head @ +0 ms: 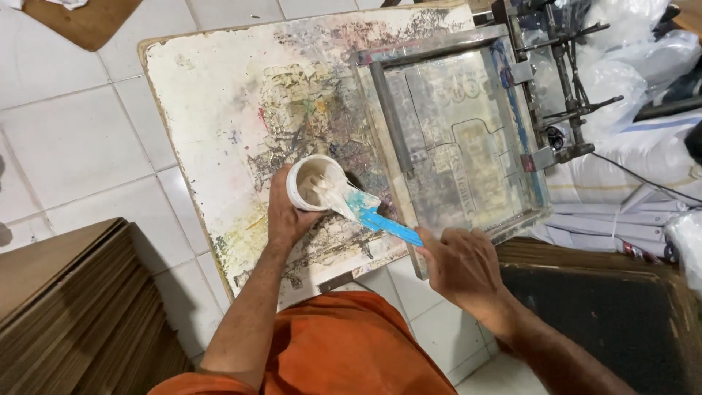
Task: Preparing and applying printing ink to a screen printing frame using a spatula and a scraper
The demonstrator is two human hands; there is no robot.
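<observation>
we hold the white cup [313,184] in our left hand [287,213], the grip wrapped around its near side, fingers closed on the wall, the cup hanging just above the paint-stained tabletop [219,110], close to its near edge. our right hand [462,262] has its grip clamped on the handle end of the blue spatula [365,211], whose blade dips into the cup's mouth and is coated in pale, cream-coloured paste.

to do this scooping well, we judge it best to keep the cup tilted toward the spatula and steady, so the paste gathers on one side. we would press the flat of the blade against the inner wall and draw it along slowly, rather than stab at the bottom, so the load stays on the blade and does not drip on the tabletop or on the frame of the printing screen [457,132] just to the right. a firm left grip matters, since the push of the blade could turn the cup.

the spatula's long axis runs on a slant, from the handle at the lower right, in our right hand, up to the blade at the upper left. the blade end points into the cup, away from us and leftward. the cup's mouth opens upward and a little toward the right, facing the blade.
</observation>
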